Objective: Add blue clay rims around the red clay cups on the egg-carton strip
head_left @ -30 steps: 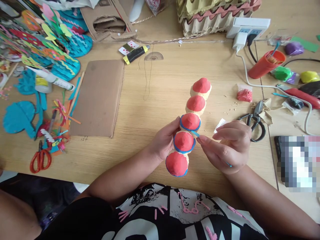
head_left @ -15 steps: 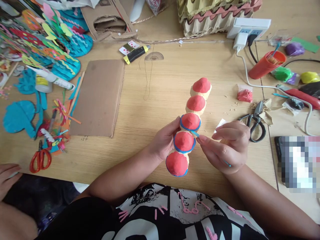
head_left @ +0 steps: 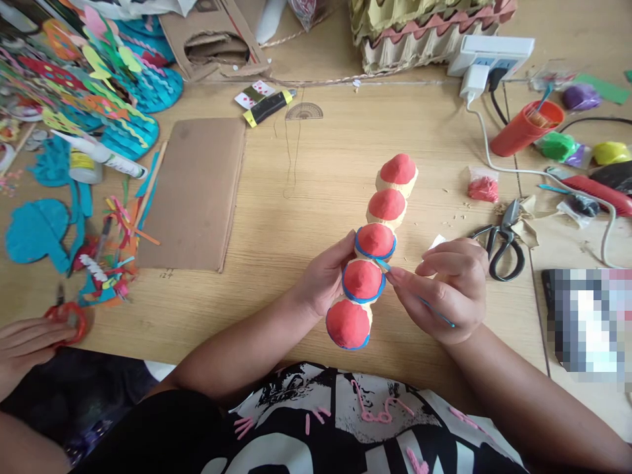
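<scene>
My left hand (head_left: 323, 276) is closed around the side of an egg-carton strip (head_left: 405, 187), a row of several pale cups topped with red clay domes (head_left: 363, 279). The three domes nearest me have blue edging along their rims. My right hand (head_left: 447, 289) pinches a thin blue clay tool (head_left: 382, 264). Its flat tip touches the strip between two blue-edged domes, and its thin other end shows below my fingers. The middle of the tool is hidden by the hand.
Black-handled scissors (head_left: 506, 243), a red clay packet (head_left: 482, 188) and a tilted red cup (head_left: 527, 128) lie at right. Cardboard (head_left: 190, 197) lies left. Another person's hand (head_left: 24, 345) is on red scissors (head_left: 74, 322). Egg trays (head_left: 424, 46) and a power strip (head_left: 494, 54) sit behind.
The other person's hand has reached in at the left and taken hold of the red scissors, shifting them toward the near left. My hands and the strip have hardly moved.
</scene>
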{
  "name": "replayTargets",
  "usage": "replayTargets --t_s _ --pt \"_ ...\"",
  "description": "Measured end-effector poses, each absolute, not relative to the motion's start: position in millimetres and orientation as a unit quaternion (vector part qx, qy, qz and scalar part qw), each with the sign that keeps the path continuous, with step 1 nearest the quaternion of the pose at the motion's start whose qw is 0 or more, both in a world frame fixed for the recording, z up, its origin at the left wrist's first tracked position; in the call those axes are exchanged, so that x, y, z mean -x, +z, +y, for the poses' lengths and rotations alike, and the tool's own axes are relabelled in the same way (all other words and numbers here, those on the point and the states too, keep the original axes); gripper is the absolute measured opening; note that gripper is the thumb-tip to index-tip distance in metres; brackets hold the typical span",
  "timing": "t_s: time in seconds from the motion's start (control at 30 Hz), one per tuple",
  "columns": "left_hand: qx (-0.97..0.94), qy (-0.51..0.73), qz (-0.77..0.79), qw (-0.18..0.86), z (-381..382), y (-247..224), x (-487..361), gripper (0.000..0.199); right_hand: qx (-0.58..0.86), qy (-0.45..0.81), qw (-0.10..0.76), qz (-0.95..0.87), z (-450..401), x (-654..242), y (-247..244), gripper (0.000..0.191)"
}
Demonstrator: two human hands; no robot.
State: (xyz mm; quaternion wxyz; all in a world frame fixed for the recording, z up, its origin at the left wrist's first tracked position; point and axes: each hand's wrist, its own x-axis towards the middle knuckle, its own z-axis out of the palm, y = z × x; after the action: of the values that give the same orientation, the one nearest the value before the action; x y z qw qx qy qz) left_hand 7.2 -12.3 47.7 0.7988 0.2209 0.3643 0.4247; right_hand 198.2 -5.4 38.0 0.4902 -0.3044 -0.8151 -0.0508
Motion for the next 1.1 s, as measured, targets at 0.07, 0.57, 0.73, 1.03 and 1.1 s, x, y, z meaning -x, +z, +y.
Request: replayTargets --t_s 0.07,0.57,0.73,1.03,1.1 --pt "-0.219 0.418 0.359 0.805 -12 48 -7 0.06 0.307 -0.047 0.489 -0.815 -5 -199 38 0.024" --pt "-0.14 0.375 0.34 0.851 -11 46 -6 0.055 0.356 0.271 0.557 -0.7 -6 -195 38 0.016" --pt "-0.131 0.396 0.329 0.847 -13 42 -6 0.053 0.353 0.319 0.534 -0.699 -7 -193 38 0.015" --pt "-0.145 0.415 0.346 0.829 -15 37 -8 0.041 0.37 0.298 0.517 -0.712 -9 -191 38 0.016" --pt "-0.146 0.416 0.349 0.827 -15 37 -8 0.039 0.374 0.29 0.516 -0.714 -9 -191 39 0.016"
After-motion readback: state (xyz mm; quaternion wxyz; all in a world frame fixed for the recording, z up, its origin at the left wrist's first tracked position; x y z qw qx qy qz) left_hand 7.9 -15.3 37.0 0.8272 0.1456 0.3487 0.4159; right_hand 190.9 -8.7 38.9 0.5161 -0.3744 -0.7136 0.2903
